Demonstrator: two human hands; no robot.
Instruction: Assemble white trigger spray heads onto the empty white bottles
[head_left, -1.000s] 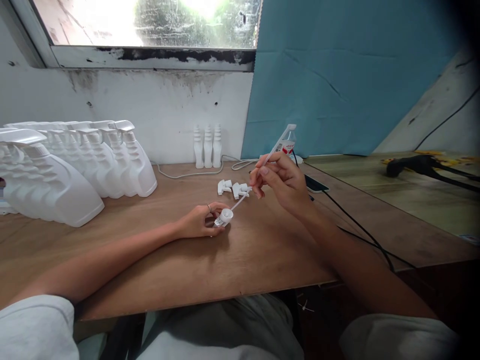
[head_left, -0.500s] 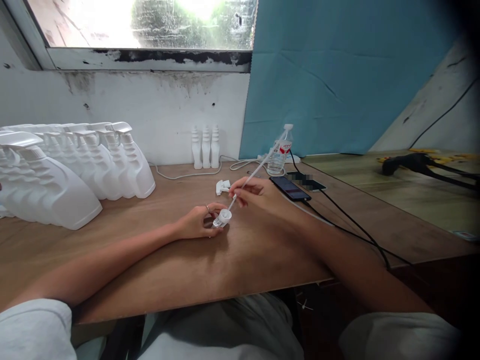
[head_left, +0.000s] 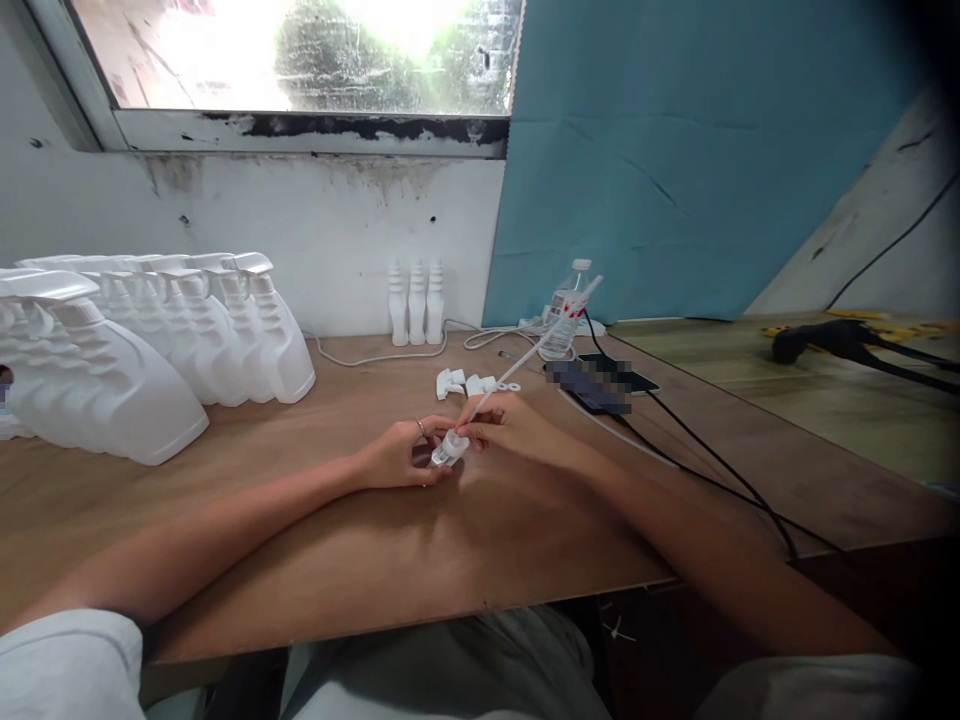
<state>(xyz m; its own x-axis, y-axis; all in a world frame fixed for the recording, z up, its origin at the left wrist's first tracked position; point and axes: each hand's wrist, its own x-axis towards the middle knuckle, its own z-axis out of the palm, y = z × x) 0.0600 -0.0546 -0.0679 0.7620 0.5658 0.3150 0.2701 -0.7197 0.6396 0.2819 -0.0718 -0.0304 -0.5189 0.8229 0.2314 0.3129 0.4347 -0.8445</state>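
Note:
My left hand [head_left: 409, 452] is closed round a white plastic spray head [head_left: 450, 450], its round collar turned toward my right hand. Between the fingertips of my right hand [head_left: 499, 420] is a long thin white tube [head_left: 536, 347], slanting up to the right. The tube's lower end is at the collar; whether it sits inside, I cannot tell. Just beyond my hands lie a loose white spray head part [head_left: 450, 382] and another white part [head_left: 480, 384] with small rings [head_left: 510, 387] beside it.
White spray bottles [head_left: 142, 370] stand in rows at the left. Three small white bottles [head_left: 417, 308] are by the wall. To the right are a clear water bottle [head_left: 561, 318], phones [head_left: 589, 385] and black cables [head_left: 705, 470]. The table's front edge [head_left: 420, 622] is near my lap.
My right hand has moved down and left, bringing the tube's lower end to the spray head's collar. The white part and rings behind that hand now show. The view has shifted slightly.

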